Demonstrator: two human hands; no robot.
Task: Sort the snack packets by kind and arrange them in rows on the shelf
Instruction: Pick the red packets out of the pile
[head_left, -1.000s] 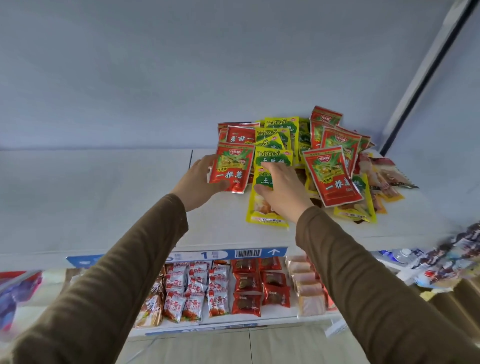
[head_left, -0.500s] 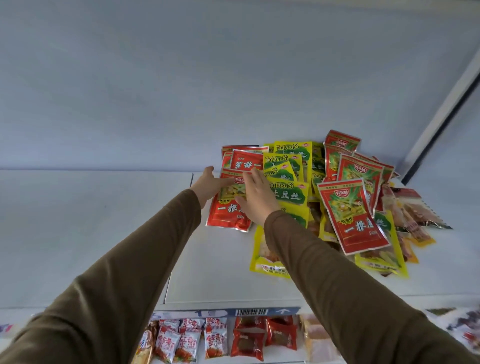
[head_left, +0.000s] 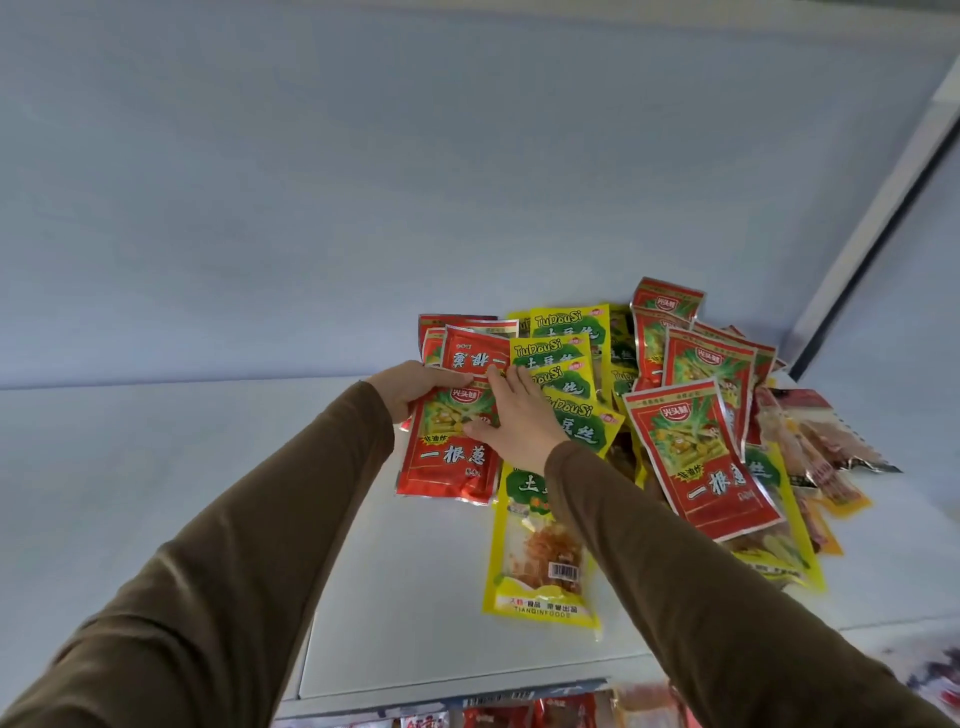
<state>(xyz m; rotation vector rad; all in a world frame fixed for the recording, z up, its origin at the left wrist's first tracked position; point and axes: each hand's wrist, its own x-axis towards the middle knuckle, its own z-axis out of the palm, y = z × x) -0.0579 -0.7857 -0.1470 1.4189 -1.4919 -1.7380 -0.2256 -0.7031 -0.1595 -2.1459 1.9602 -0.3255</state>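
The lower shelf (head_left: 519, 714) is being cut off by the bottom edge, its red packets showing only as blurred tops. The right forearm is covering part of a long yellow packet (head_left: 540, 566) lying flat on the white shelf (head_left: 441, 597), and the heap of snack packets (head_left: 675, 395) is overlapping so thickly that the ones underneath are hard to make out. At the heap's right side some pale, clear-fronted packets (head_left: 821, 441) are lying blurred.

The left hand (head_left: 415, 387) is gripping the top left corner of a red packet (head_left: 449, 457), fingers curled over its upper edge; the thumb is hidden. The right hand (head_left: 511, 421) is lying on the same packet's right side with fingers straight and spread, thumb pressing on its front, its grip apart. The red packet is resting at the heap's left edge, its lower end on the bare shelf, just beside the long yellow packet.
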